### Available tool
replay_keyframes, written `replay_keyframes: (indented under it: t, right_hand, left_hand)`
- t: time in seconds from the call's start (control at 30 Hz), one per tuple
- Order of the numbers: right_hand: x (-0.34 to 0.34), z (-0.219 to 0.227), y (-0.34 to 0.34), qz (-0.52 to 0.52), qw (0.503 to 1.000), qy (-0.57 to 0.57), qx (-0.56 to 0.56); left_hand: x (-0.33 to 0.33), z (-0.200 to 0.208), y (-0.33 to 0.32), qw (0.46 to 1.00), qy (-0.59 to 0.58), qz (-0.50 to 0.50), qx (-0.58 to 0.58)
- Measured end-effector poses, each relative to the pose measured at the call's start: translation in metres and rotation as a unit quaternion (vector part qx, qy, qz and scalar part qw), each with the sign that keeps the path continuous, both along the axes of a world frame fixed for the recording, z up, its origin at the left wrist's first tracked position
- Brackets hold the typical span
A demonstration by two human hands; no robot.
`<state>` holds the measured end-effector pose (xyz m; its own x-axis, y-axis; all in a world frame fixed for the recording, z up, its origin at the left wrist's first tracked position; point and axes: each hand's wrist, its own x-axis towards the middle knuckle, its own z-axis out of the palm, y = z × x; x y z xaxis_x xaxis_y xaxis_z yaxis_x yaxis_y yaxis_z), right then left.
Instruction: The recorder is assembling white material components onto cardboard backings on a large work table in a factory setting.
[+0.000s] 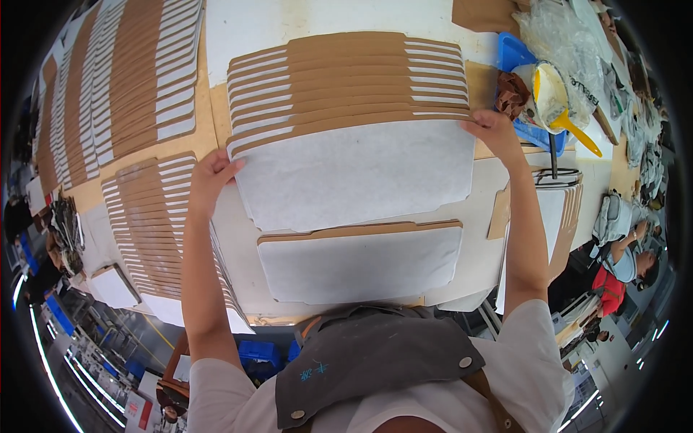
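A brown sheet with a white face [354, 173] lies in front of me, over the near end of a fanned row of brown sheets with white side strips [350, 76]. My left hand [211, 180] pinches the white-faced sheet at its left edge, near the upper corner. At the upper right corner, my right hand [498, 136] grips the same sheet between thumb and fingers. Nearer to my body rests a smaller stack of white-faced sheets [361, 263], with a brown strip showing along its far edge.
More fanned brown sheets [141, 79] cover the table's far left, and another row [148, 224] runs beside my left forearm. At the right, a white pot [545, 90] with a yellow-handled brush [577, 133] stands in a blue tray [512, 50], near clear plastic wrapping [563, 32].
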<state>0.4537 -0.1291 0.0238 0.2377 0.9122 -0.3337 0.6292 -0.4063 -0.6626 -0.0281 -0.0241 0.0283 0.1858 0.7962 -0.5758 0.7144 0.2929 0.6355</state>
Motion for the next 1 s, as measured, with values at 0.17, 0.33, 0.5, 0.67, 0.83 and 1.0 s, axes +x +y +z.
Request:
replay_keyframes:
  t: [0.17,0.33,0.5,0.67,0.83,1.0]
  right_hand:
    - [-0.015,-0.013,-0.030,-0.131,0.982,0.106,-0.083]
    - [-0.022,-0.004,-0.038,-0.195,0.948,0.230,-0.105]
    - [-0.017,-0.031,-0.054,-0.186,0.964,0.163,-0.094]
    - [-0.024,-0.026,-0.052,-0.210,0.961,0.172,-0.046]
    - [-0.025,-0.029,-0.051,-0.211,0.964,0.160,-0.024]
    - [-0.022,-0.030,-0.049,-0.180,0.977,0.102,-0.053]
  left_hand:
    - [-0.002,-0.011,-0.034,0.971,-0.157,0.166,-0.068]
    - [0.000,-0.005,-0.030,0.961,-0.185,0.190,-0.074]
    - [0.004,-0.026,-0.032,0.977,-0.138,0.161,-0.036]
    - [0.001,-0.028,-0.034,0.979,-0.117,0.165,-0.030]
    - [0.004,-0.029,-0.034,0.974,-0.140,0.173,-0.030]
    - [0.001,-0.029,-0.032,0.980,-0.121,0.158,-0.014]
